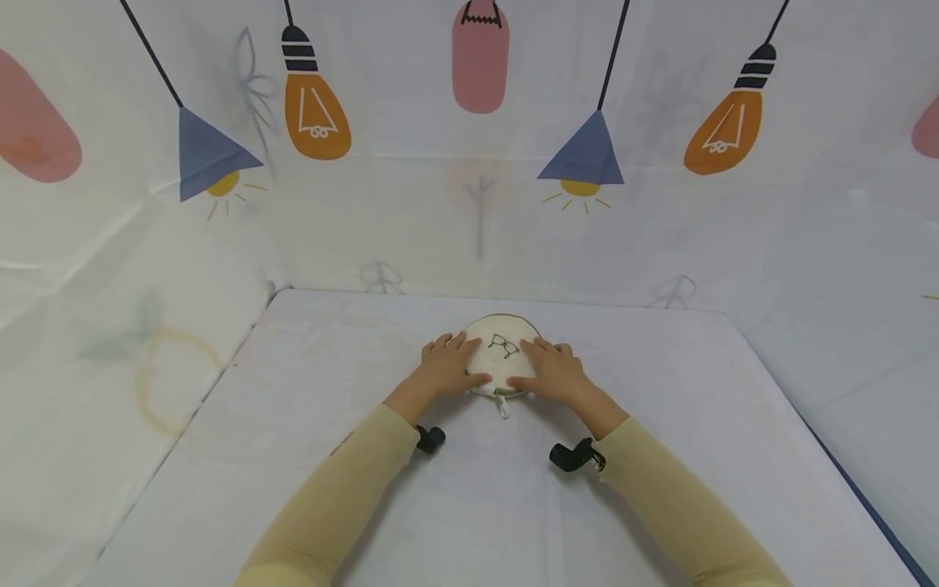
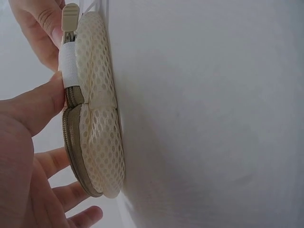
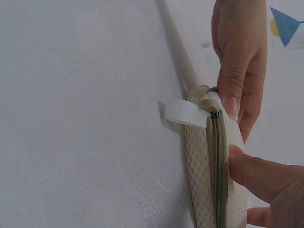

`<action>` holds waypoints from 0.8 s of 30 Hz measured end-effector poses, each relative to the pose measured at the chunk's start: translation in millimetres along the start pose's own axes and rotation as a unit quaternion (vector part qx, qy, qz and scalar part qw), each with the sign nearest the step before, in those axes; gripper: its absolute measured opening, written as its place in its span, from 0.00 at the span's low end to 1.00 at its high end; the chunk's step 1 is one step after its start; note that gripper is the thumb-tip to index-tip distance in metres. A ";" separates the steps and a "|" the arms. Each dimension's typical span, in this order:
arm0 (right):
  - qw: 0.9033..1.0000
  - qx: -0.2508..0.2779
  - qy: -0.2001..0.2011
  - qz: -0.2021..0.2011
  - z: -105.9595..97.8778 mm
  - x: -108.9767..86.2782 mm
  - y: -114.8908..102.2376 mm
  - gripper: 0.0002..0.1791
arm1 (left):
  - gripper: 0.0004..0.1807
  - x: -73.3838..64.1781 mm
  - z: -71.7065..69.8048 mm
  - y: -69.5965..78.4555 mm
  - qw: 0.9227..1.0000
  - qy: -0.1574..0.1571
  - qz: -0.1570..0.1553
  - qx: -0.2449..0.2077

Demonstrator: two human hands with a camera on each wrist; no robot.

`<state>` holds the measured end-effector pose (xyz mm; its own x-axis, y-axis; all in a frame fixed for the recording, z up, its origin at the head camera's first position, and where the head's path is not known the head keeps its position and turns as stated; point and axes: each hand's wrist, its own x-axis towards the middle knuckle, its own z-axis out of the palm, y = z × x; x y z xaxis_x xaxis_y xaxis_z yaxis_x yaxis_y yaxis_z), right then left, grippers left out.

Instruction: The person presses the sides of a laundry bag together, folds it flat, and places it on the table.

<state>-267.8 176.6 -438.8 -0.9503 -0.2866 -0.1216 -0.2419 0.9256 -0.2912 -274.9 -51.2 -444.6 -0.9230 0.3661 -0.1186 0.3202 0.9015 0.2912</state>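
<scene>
A round cream mesh laundry bag (image 1: 499, 368) lies flat on the table, with a small dark line drawing on its top. Its brown zipper (image 3: 217, 166) runs round the side, and a white fabric loop (image 3: 184, 113) sticks out at the near edge by the zipper pull (image 2: 70, 19). My left hand (image 1: 446, 367) rests on the bag's left part, fingers spread and thumb near the front rim. On the opposite part lies my right hand (image 1: 553, 372), also with spread fingers, its thumb pointing inward. The mesh sides look plump in both wrist views; the contents are hidden.
The white-covered table (image 1: 484, 514) stretches around the bag. Behind it hangs a pale cloth wall (image 1: 433, 220) printed with lamps and bulbs, with more cloth at the left and right. Black wrist cameras (image 1: 572, 456) hang under both sleeves, close over the table.
</scene>
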 end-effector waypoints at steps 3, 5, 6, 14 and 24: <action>1.000 -0.004 0.000 0.001 0.1 -0.3 0.4 0.50 | 0.44 0.6 1.3 0.1 1.000 -0.001 -0.002 0.001; 1.000 -0.004 0.000 0.001 0.9 -0.4 0.9 0.50 | 0.44 0.6 1.4 0.2 1.000 -0.004 -0.003 0.001; 1.000 -0.003 0.001 0.001 1.4 -0.3 1.4 0.50 | 0.44 0.6 1.2 0.3 1.000 -0.004 -0.003 0.001; 1.000 -0.002 0.006 -0.002 3.3 0.4 3.4 0.50 | 0.44 -1.2 -1.1 1.6 1.000 -0.001 -0.005 -0.004; 1.000 -0.011 0.004 0.000 3.3 1.5 3.6 0.50 | 0.43 -2.4 -2.5 3.1 1.000 -0.002 -0.007 -0.012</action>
<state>-269.4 178.6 -443.2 -0.9520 -0.2838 -0.1144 -0.2452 0.9311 -0.2699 -272.2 -49.8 -441.1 -0.9265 0.3539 -0.1277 0.3010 0.9009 0.3128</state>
